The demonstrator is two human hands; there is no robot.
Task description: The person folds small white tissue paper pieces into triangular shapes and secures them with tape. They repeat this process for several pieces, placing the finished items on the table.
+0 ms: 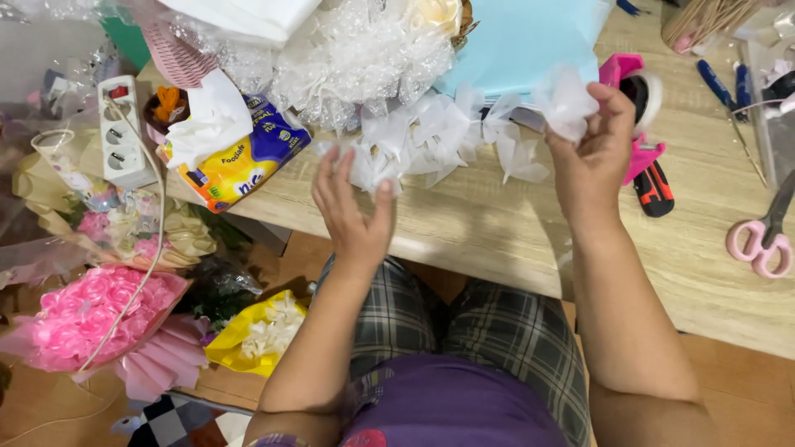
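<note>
**White ribbon-bow garland, partway strung**

Person sits w/ plaid trousers and a purple top at the edge of a light wooden table (497,240). Left hand (352,211) is raised just over the table edge, fingers loosely spread, thumb and fingertips pinching the near end of a string of white sheer bows (439,136). Right hand (592,153) is closed around a bunched white piece at the other end, fingers curled in, so the string hangs stretched between the two hands above the tabletop.

Judging by the count, approx. half a dozen bows are already tied and joined; the bunch in the right hand looks like the one being worked. How many are left I can't tell.

Farther back on the table: pink tape dispenser (633,99) just behind the right hand, a red-and-black tool beside it, pink-handled scissors (762,240) to the right, a yellow-and-blue tissue pack (240,161) left, light blue paper (522,41) and a clear bubbly wrap bundle (364,58) at the far edge. On the floor to the left, a pink rose bouquet (91,314).
</note>
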